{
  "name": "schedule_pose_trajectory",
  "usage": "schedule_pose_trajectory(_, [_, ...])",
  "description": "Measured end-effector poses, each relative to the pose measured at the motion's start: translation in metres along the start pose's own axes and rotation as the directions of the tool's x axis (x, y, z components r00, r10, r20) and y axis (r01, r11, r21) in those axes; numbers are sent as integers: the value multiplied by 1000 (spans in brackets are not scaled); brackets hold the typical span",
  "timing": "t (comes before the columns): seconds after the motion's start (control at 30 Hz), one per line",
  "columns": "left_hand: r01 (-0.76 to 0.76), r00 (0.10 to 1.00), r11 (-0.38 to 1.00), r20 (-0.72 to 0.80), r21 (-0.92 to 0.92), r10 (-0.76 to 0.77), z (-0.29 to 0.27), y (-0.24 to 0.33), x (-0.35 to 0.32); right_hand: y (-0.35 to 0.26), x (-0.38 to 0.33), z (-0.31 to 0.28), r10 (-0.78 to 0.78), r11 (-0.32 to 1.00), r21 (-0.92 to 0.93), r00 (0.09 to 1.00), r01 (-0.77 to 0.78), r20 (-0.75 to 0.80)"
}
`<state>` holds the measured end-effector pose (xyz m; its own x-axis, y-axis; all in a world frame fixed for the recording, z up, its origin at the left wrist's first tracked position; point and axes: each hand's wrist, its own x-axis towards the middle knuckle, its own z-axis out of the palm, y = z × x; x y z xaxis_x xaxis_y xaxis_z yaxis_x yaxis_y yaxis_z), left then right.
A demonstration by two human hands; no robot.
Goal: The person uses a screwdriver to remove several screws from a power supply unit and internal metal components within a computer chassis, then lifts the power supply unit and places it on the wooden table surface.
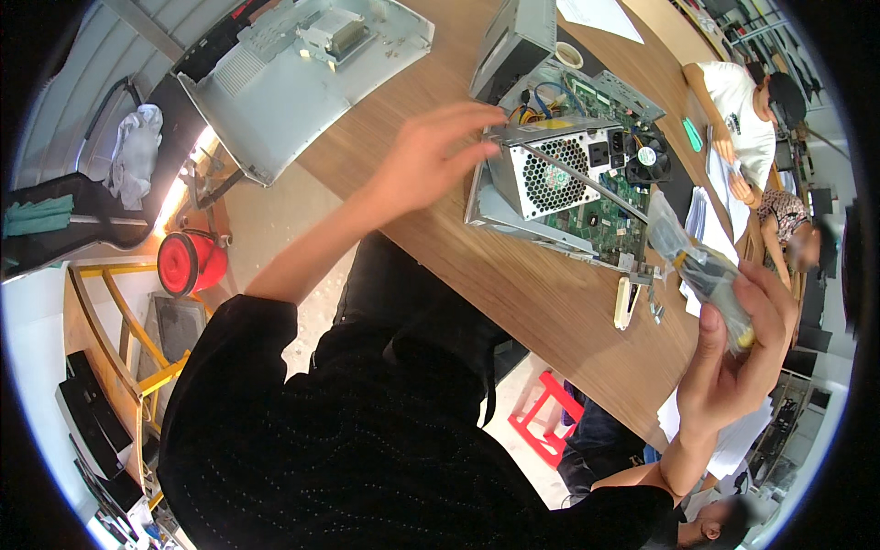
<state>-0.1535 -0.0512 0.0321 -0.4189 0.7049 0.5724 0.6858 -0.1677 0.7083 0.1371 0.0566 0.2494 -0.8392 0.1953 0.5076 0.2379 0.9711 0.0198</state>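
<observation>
My right hand (747, 353) is closed around the handle of a long screwdriver (683, 247), its grip wrapped in clear plastic. The thin metal shaft slants up and left across a silver power supply (555, 179) with a honeycomb vent. At the unit's left corner, the thumb and fingers of my left hand (435, 156) are on either side of its edge, close to the far end of the shaft; the exact contact there is hard to make out. Beneath and beside the unit lies a green circuit board (596, 225) with a black fan (648, 158), in an open metal computer case (527, 225).
A grey metal panel (284, 101) lies at the table's far left. A cream-handled tool (626, 302) and small metal pieces sit near the case. Two people work at right by papers (724, 197); another person is at lower right. A red stool (547, 417) stands beside the table.
</observation>
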Motion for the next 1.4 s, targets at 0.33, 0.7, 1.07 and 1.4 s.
schedule_pose_trajectory(0.33, [6, 1000, 974, -15, -225, -9, 23, 15, -3, 0, -9, 0, 31, 999, 8, 999, -31, -25])
schedule_pose_trajectory(0.7, [143, 989, 959, 65, -244, -131, 22, 19, 1, -33, 41, -10, -169, 977, -121, 984, 175, 64])
schedule_pose_trajectory(1.07, [-468, 771, 743, 191, -479, 608, -30, 67, 78, -39, 90, -23, -369, 929, 93, 870, 359, 327])
schedule_pose_trajectory(1.4, [-501, 769, 781, 222, -373, 600, -28, 97, 107, -42, 91, -34, -9, 999, 52, 929, -11, 371])
